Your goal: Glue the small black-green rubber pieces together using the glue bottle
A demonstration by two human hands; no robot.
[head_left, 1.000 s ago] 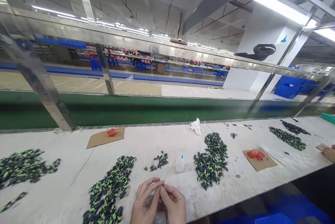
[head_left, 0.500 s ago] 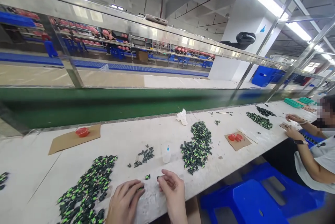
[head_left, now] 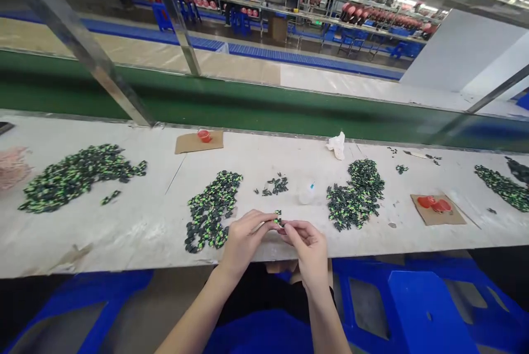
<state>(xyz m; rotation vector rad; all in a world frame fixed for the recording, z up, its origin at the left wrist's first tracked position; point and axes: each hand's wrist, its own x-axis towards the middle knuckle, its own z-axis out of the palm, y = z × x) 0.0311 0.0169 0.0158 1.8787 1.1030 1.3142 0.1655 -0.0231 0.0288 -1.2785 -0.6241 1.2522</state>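
My left hand [head_left: 247, 234] and my right hand [head_left: 308, 241] meet over the near edge of the white worktable, both closed in a pinch. Between the left fingertips is a small black-and-green piece, mostly covered by the fingers. The right thumb and forefinger pinch a tiny dark piece [head_left: 282, 226] against it; whether the two are joined I cannot tell. Just beyond the fingertips shows another black-and-green piece [head_left: 278, 213]. A heap of black-and-green pieces [head_left: 215, 199] lies left of my hands, and a second heap [head_left: 357, 194] lies to the right.
Small dark parts [head_left: 278, 184] lie scattered ahead, beside a translucent bottle with a blue tip [head_left: 306, 194]. Red dishes [head_left: 440, 206] sit on cardboard at right, another red dish [head_left: 204, 135] at back left. Crumpled white tissue [head_left: 337, 146] lies near the green barrier [head_left: 248, 106].
My hands have come together from apart, bringing the two small pieces to each other. The view has swung left and down, and the co-worker at right is out of sight.
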